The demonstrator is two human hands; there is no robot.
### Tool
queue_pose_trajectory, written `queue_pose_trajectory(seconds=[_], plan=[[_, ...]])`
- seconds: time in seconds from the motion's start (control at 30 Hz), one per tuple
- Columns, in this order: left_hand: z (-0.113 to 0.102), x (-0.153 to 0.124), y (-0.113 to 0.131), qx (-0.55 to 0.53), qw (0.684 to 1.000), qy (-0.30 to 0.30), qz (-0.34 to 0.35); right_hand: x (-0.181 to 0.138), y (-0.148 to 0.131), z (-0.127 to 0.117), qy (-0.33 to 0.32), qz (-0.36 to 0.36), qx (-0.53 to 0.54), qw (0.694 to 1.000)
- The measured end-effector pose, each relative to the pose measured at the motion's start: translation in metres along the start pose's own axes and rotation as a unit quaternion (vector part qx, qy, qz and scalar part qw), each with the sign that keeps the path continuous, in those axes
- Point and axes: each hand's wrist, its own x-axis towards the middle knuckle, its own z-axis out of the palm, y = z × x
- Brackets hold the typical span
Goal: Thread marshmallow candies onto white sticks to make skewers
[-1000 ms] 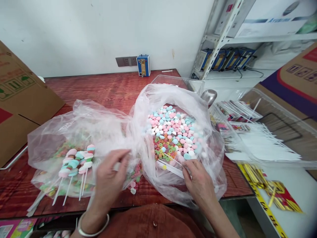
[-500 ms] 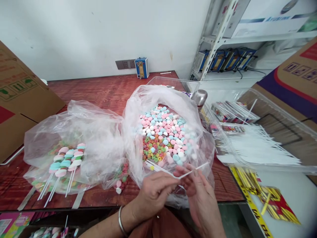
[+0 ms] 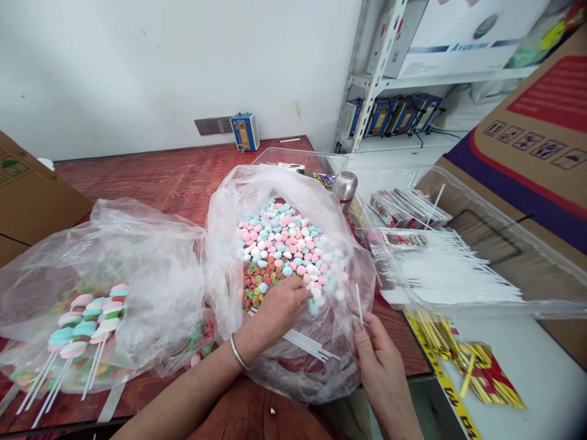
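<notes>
My right hand (image 3: pixel 378 354) pinches a white stick (image 3: pixel 359 302) between thumb and fingers, its tip pointing up. Over the large clear plastic bag (image 3: pixel 229 201), my left hand (image 3: pixel 287 299) reaches down with curled fingers among pink, blue and white candies (image 3: pixel 293 235). Whatever those fingertips grip is hidden. Ring-shaped gummies (image 3: pixel 257 281) in several colours lie beside the candies in the bag. Loose white sticks (image 3: pixel 309 343) rest at its near side, under my left wrist. Finished-looking candy skewers (image 3: pixel 85 327) lie to the left on another plastic bag (image 3: pixel 156 244).
A clear tray (image 3: pixel 440 308) on the right holds a stack of white sticks (image 3: pixel 449 269) and printed packets. Behind the bag stands a metal flask (image 3: pixel 345 186). Gold twist ties (image 3: pixel 490 373) lie at lower right. Cardboard boxes (image 3: pixel 527 146) flank both sides.
My left hand has left the stick and moved up into the candies. My right hand now holds the stick upright, further right. The view has shifted to the right.
</notes>
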Motion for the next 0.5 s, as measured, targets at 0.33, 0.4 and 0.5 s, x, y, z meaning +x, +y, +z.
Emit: queue_pose_trajectory(seconds=[0.33,0.4,0.5], plan=[[-0.012,-0.009,-0.012,0.014,0.982,0.174,-0.067,0.006,0.011,0.008,-0.070,0.013,-0.010,0.997],[-0.020,0.002,-0.024,0.024,0.977,0.194,-0.087,0.009,0.008,0.012,-0.083,0.013,-0.006,0.996],[-0.023,0.015,-0.034,0.011,0.980,0.182,-0.081,0.011,0.004,0.017,-0.096,0.005,-0.001,0.995]])
